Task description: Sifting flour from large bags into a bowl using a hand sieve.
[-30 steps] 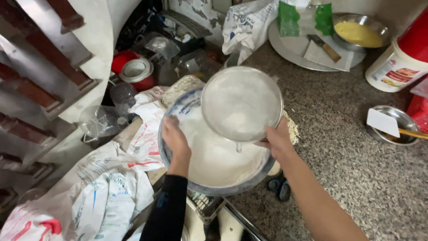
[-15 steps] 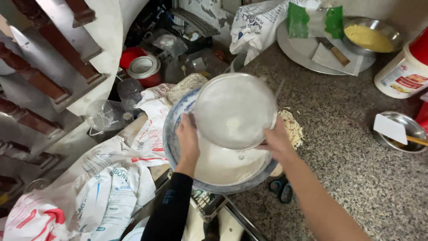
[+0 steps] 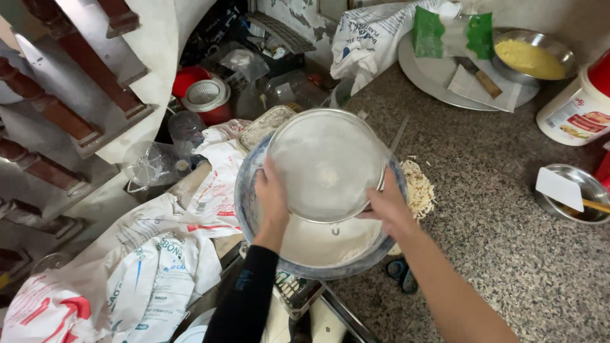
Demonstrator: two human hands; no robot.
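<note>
Head view: left hand (image 3: 272,202) and right hand (image 3: 389,206) have fingers clamped on the rim of a round sieve (image 3: 325,164) holding flour, above a flour-filled basin (image 3: 244,190) at the bench (image 3: 508,241) edge; a steel bowl (image 3: 565,47) holds yellow meal.

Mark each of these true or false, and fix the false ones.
1. Both hands hold the sieve: true; the left hand and right hand grip the sieve at its rim.
2. The sieve is over the bowl: true.
3. The sieve is empty: false; white flour fills it.
4. The small dish at right sits on a wooden table: false; it sits on a speckled stone counter.
5. A white sack lies left of the bowl: true.
</note>
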